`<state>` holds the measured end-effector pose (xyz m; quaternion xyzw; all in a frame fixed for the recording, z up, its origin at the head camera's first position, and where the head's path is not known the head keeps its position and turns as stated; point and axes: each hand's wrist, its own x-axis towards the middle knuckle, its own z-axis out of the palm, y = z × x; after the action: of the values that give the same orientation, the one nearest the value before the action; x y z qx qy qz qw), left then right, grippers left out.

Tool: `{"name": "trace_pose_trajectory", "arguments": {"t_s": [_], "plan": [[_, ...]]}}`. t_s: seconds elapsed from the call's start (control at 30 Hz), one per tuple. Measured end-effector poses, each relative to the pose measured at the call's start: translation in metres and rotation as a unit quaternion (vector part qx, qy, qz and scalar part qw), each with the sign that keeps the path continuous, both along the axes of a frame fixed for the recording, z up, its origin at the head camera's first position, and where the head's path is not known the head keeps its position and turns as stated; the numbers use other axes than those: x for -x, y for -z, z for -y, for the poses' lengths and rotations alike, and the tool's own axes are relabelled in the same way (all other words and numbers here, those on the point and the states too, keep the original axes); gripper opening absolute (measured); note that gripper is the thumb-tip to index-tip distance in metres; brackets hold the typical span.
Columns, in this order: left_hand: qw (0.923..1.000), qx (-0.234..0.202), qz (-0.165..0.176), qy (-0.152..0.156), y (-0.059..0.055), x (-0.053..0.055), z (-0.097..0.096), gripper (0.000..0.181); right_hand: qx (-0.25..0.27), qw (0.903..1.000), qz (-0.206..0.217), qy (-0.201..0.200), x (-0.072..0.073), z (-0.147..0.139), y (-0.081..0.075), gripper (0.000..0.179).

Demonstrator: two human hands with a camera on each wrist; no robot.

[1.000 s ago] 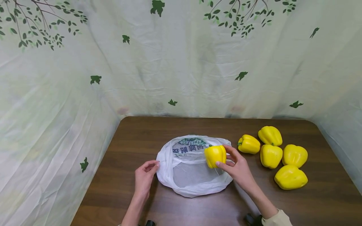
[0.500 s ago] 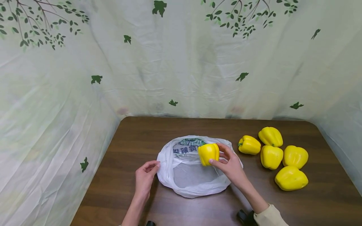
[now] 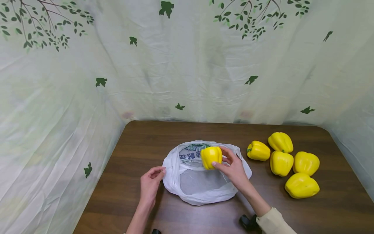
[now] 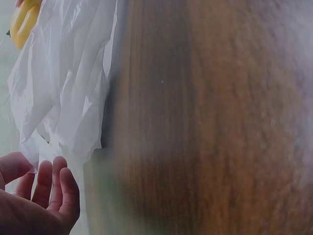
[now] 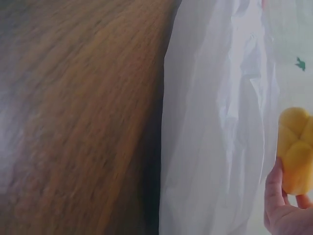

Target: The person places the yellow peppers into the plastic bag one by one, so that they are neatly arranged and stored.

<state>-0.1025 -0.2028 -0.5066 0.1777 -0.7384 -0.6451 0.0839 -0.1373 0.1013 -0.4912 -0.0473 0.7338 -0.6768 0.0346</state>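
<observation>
A white plastic bag [image 3: 204, 198] stands on the table with its mouth spread wide; dark printed characters show on its inner back wall. My left hand [image 3: 150, 183] pinches the bag's left rim between thumb and fingers, and the left wrist view shows the thin film at the thumb tip of that hand [image 4: 44, 196]. Over the bag's mouth, toward its right side, my right hand [image 3: 235, 169] holds a yellow bell pepper [image 3: 211, 157] by its right side. In the right wrist view the held pepper [image 5: 296, 152] shows above the bag's rim, its lobed end toward the camera.
Several more yellow bell peppers [image 3: 281, 163] lie in a cluster on the brown wooden table [image 3: 140, 136], right of the bag. A pale curtain [image 3: 190, 71] with leaf prints hangs behind the table. A dark object [image 3: 248, 222] is beside the right sleeve.
My right hand has carried the bell pepper leftward and slightly away from me, farther over the bag's mouth. My left hand keeps its pinch on the left rim.
</observation>
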Motion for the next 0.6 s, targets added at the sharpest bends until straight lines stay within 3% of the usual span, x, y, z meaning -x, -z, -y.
{"name": "trace_pose_trajectory", "arguments": {"t_s": [0.33, 0.6], "plan": [[0.9999, -0.013, 0.002, 0.004, -0.001, 0.001, 0.002, 0.02, -0.009, 0.9992, 0.038, -0.009, 0.006, 0.009, -0.001, 0.072], [0.9999, -0.012, -0.008, 0.0, -0.002, 0.0, 0.0, 0.02, 0.007, 0.9987, 0.05, -0.004, 0.018, 0.014, 0.014, 0.078]]}}
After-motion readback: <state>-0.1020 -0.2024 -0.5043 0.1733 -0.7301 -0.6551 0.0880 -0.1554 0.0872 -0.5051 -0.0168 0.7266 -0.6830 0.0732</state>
